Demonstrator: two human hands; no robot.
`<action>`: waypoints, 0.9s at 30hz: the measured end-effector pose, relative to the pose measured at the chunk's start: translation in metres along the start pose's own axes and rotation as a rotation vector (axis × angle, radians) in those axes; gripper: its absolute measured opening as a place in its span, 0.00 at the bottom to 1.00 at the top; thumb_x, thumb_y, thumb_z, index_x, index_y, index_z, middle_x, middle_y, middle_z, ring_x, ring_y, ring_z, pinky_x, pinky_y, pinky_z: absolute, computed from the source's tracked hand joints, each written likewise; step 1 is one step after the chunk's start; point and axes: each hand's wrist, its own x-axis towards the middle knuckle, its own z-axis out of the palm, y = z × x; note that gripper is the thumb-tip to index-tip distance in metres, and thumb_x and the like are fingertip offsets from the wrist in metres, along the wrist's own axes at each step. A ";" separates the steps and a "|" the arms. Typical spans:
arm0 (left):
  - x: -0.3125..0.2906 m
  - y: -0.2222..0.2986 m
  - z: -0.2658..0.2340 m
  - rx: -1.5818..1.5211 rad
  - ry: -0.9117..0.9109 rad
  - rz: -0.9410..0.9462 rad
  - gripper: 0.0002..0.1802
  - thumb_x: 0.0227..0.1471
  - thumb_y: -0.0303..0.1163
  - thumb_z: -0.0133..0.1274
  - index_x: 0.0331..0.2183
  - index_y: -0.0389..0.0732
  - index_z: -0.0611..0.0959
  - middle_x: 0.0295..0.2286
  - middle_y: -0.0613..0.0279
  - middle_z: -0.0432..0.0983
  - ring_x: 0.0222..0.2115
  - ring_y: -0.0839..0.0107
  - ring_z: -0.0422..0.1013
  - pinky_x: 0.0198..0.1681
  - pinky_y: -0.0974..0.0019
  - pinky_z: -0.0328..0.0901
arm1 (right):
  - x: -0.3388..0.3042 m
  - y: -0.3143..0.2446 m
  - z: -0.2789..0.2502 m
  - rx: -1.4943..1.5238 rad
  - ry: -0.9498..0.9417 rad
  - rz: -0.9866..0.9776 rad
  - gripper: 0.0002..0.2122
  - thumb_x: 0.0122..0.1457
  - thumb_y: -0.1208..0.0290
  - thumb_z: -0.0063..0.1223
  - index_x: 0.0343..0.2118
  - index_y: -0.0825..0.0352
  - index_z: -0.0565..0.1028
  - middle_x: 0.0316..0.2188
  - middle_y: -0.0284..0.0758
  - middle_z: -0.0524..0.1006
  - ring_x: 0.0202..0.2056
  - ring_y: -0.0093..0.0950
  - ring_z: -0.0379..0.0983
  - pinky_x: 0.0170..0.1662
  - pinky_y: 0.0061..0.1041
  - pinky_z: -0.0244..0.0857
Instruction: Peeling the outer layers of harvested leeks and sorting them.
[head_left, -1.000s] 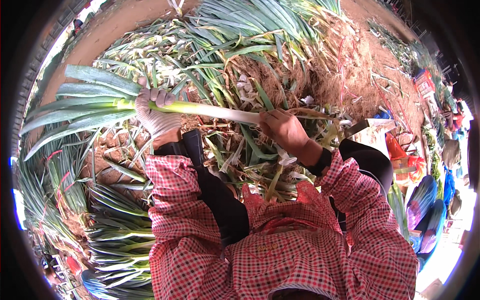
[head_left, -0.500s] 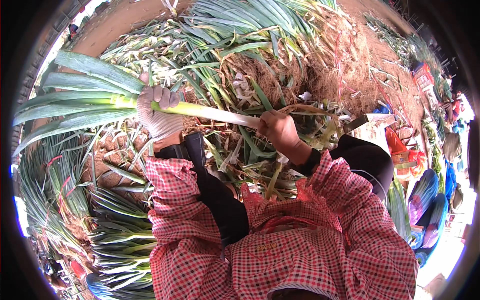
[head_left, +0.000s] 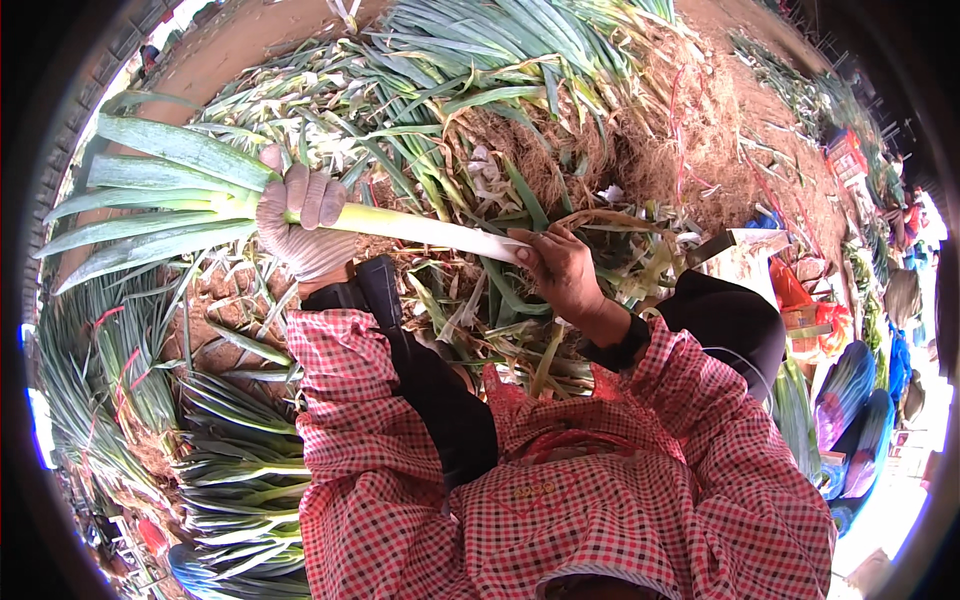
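Note:
A large leek with broad green leaves and a long white shank lies almost level across the middle of the picture. My left hand, in a ribbed work glove, is wrapped round it where the leaves fan out to the left. At the white root end my bare right hand pinches the leek between thumb and fingers. Any blade or peeled skin inside the right hand's grip is hidden. Cut leaves and peeled scraps litter the ground beneath the leek.
A pile of untrimmed leeks with matted roots lies ahead. Bundled leeks and a stack of trimmed ones are at the left. A pale box, orange bags and blue-wrapped bundles stand at the right.
The leek and my left hand have shifted slightly left. My right hand has turned, its fingers now pinching at the tip of the white end.

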 end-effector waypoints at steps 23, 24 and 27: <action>0.003 0.015 0.013 -0.108 -0.135 -0.006 0.16 0.43 0.24 0.50 0.38 0.33 0.73 0.10 0.71 0.58 0.07 0.83 0.55 0.10 0.80 0.56 | -0.010 -0.009 -0.007 0.409 -0.214 0.688 0.13 0.51 0.66 0.52 0.21 0.74 0.75 0.12 0.28 0.69 0.16 0.13 0.58 0.18 0.19 0.54; 0.003 0.015 0.012 -0.117 -0.138 -0.011 0.16 0.43 0.24 0.50 0.38 0.33 0.73 0.09 0.71 0.58 0.06 0.83 0.55 0.10 0.80 0.56 | -0.008 -0.012 -0.009 0.466 -0.275 0.750 0.13 0.50 0.66 0.52 0.21 0.73 0.75 0.12 0.28 0.68 0.16 0.13 0.58 0.18 0.20 0.54; 0.004 0.013 0.015 -0.185 -0.174 -0.042 0.15 0.43 0.23 0.50 0.37 0.33 0.73 0.09 0.72 0.59 0.06 0.84 0.55 0.10 0.80 0.56 | -0.007 -0.011 -0.010 0.612 -0.521 0.861 0.11 0.48 0.67 0.53 0.22 0.72 0.75 0.12 0.28 0.69 0.14 0.14 0.59 0.17 0.20 0.54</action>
